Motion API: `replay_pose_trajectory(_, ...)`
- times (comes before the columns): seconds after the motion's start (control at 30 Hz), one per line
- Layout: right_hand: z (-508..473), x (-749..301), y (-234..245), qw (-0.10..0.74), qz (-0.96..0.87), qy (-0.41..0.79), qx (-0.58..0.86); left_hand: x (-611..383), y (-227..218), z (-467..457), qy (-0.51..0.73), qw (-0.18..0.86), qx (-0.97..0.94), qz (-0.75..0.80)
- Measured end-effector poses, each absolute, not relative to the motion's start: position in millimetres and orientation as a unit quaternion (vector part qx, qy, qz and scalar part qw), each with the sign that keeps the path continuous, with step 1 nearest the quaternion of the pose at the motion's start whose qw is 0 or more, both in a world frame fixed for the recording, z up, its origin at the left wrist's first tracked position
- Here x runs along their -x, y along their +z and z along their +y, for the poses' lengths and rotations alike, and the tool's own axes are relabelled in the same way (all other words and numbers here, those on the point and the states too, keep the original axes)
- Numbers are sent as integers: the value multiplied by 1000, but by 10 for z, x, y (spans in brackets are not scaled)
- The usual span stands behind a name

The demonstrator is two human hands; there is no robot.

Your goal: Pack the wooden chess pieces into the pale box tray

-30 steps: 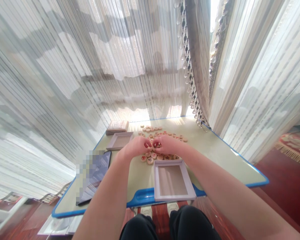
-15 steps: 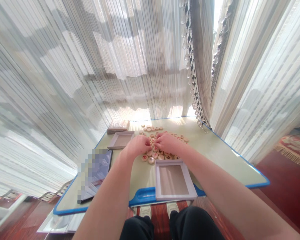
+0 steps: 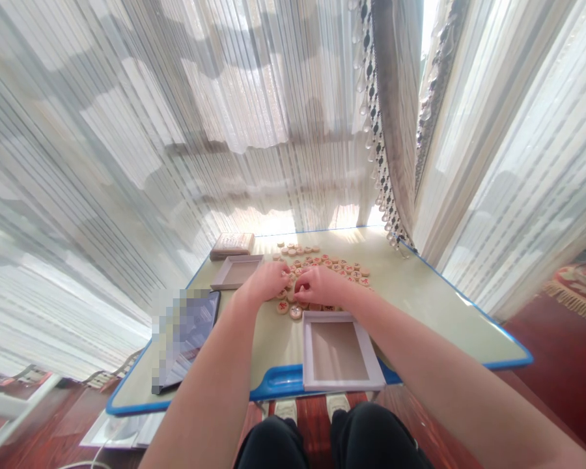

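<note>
Several round wooden chess pieces (image 3: 339, 267) with red and dark marks lie spread over the pale green table (image 3: 420, 293). My left hand (image 3: 266, 281) and my right hand (image 3: 320, 286) rest close together on the near part of the pile, fingers curled down onto the pieces. What each hand grips is hidden under the fingers. A shallow white-rimmed box tray (image 3: 339, 352) lies just in front of my right hand at the table's near edge, with nothing in it.
A second shallow tray (image 3: 237, 271) sits at the back left, with a patterned box (image 3: 232, 245) behind it. A tablet (image 3: 185, 339) lies at the left. Sheer curtains (image 3: 224, 130) close in the table's far side. Dark wooden floor lies to the right.
Both hands have drawn slightly nearer over the pile, and the right hand has shifted a little left. The view has drifted a little.
</note>
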State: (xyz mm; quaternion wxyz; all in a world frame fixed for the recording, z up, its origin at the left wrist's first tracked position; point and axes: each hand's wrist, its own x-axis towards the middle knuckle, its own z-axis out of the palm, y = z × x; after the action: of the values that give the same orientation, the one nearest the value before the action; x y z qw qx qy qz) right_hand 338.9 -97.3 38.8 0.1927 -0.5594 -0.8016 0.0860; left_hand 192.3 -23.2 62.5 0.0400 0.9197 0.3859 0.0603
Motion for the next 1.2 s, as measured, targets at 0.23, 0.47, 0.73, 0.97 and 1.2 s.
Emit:
replay_pose_trajectory(0.23,-988,-3382,399,178,-775,58,604,-1884,601,-195,47,94,-908,406)
replay_pose_trajectory(0.47,-1002,-3356,428,161,-757,61,631,-1868,669,-243,89,27,-891,444)
replay_pose_trajectory(0.73,-968,-3371,397,150,-766,30,624,-1807,704,-254,16,-2,-847,532)
replay_pose_trajectory(0.97,-986,-3440,457,177,-745,58,640,-1811,708,-280,2,26,-864,504)
replay_pose_trajectory(1.2,-1085,-3457,566,156,-762,140,613,-1834,707,-331,41,38,-906,420)
